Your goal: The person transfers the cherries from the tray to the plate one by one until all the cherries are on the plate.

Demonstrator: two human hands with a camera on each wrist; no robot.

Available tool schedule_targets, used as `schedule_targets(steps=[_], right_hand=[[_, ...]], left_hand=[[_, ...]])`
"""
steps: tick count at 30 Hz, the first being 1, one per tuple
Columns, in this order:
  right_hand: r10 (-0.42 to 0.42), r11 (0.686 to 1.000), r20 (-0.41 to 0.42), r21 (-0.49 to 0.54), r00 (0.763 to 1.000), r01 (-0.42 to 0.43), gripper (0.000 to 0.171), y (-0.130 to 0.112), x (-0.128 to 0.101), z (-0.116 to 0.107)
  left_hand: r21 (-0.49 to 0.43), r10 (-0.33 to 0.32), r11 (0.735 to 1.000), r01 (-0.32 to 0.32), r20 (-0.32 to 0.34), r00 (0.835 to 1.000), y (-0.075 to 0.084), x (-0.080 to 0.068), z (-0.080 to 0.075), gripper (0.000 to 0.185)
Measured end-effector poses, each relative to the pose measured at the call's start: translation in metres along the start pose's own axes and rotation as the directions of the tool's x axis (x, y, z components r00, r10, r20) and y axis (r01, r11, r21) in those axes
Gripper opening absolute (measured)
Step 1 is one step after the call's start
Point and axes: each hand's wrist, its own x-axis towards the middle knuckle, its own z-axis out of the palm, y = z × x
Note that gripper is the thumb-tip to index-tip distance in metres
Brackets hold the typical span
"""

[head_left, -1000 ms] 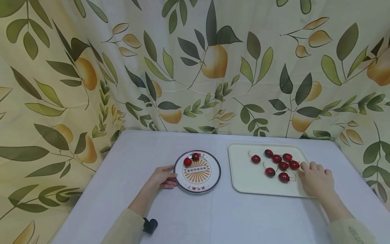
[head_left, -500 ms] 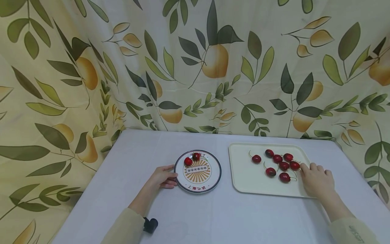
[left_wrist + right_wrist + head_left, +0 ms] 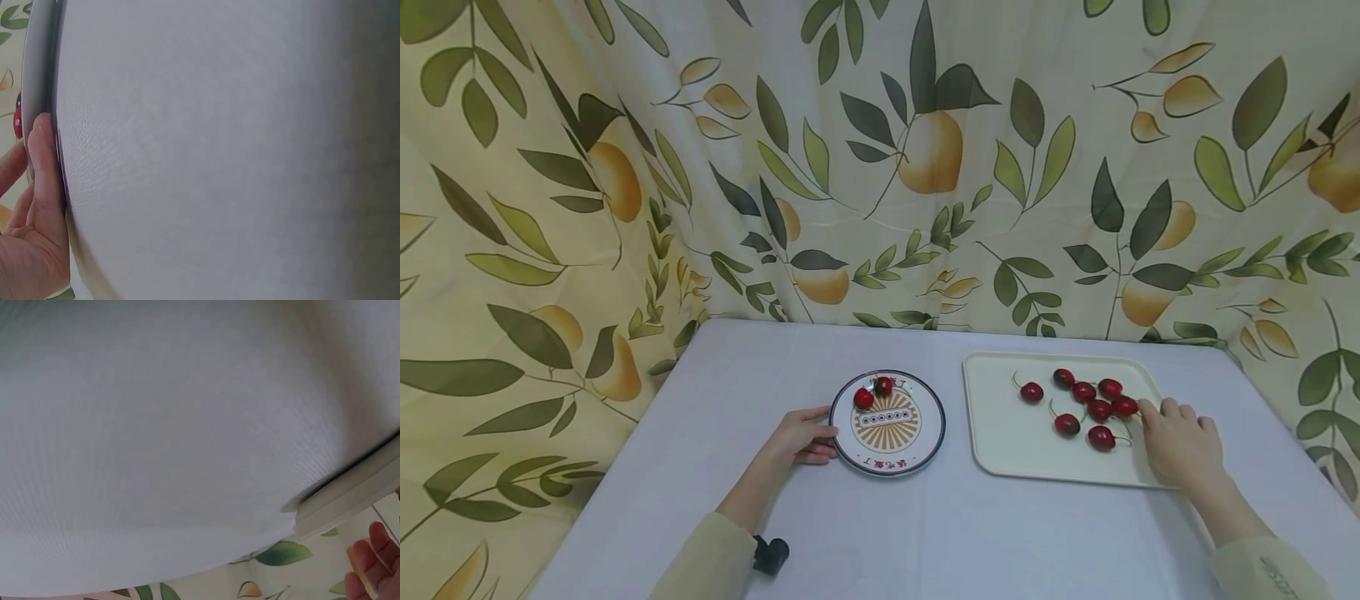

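My left hand [image 3: 797,436] grips the left rim of a round white plate [image 3: 850,450] with a dark edge and an orange sunburst print. The left wrist view shows its fingers [image 3: 44,169] on both sides of the plate's edge. Two red cherries [image 3: 864,399] lie at the plate's upper left. Over the right end of a cream rectangular tray [image 3: 1000,446], my right hand [image 3: 1183,442] pinches at the stem side of the rightmost cherry [image 3: 1124,407]; the exact contact is hidden. Several more stemmed cherries [image 3: 1101,437] lie around it on the tray.
A white cloth covers the table [image 3: 880,542]. Behind and to the left hangs a curtain [image 3: 865,233] with leaf and fruit prints. A small black device [image 3: 771,555] sits at the left sleeve.
Almost nothing differs. The head view has shifted very slightly; both hands, the plate and the cherries keep their places.
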Motion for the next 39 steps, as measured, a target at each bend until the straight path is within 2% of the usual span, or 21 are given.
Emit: schedule_targets(steps=[6, 15, 22, 30, 34, 39], right_hand=[[-0.046, 0.999, -0.101, 0.001, 0.994, 0.047, 0.025, -0.012, 0.002, -0.012], [-0.095, 0.995, -0.103, -0.017, 0.990, 0.094, 0.032, -0.059, 0.017, -0.035], [-0.209, 0.978, -0.188, -0.018, 0.960, 0.209, 0.022, -0.098, 0.024, -0.041], [-0.285, 0.957, -0.225, -0.009, 0.932, 0.290, 0.018, -0.142, 0.036, -0.043], [-0.321, 0.944, -0.242, -0.003, 0.916, 0.330, 0.014, -0.166, 0.041, -0.044], [-0.346, 0.933, -0.227, 0.014, 0.910, 0.359, 0.016, -0.194, 0.047, -0.043]], left_hand=[[0.007, -0.002, 1.000, 0.002, -0.003, 1.000, 0.000, 0.002, 0.000, 0.057], [0.002, -0.003, 1.000, 0.003, -0.005, 1.000, 0.000, 0.001, 0.000, 0.057], [0.001, -0.008, 1.000, 0.008, -0.003, 1.000, 0.001, 0.001, 0.000, 0.058], [0.006, -0.007, 1.000, 0.007, 0.000, 1.000, 0.001, 0.000, 0.000, 0.057], [-0.020, -0.003, 1.000, 0.003, 0.011, 1.000, 0.000, 0.000, -0.001, 0.058], [-0.034, -0.005, 0.999, 0.005, 0.015, 1.000, 0.000, 0.002, -0.001, 0.058]])
